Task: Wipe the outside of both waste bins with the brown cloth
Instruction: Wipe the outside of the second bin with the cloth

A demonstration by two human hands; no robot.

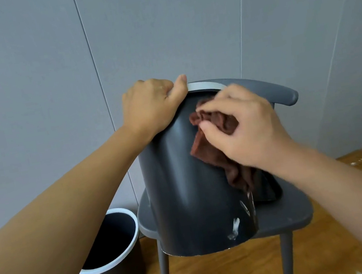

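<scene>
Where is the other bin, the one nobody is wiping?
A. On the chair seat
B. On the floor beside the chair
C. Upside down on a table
B: the second bin stands upright on the wooden floor to the left of the chair, while the left hand grips the rim of the bin on the chair.

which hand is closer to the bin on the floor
Left. The left hand grips the rim of the bin on the chair, above the floor bin; the right hand, holding the brown cloth, is farther right.
</scene>
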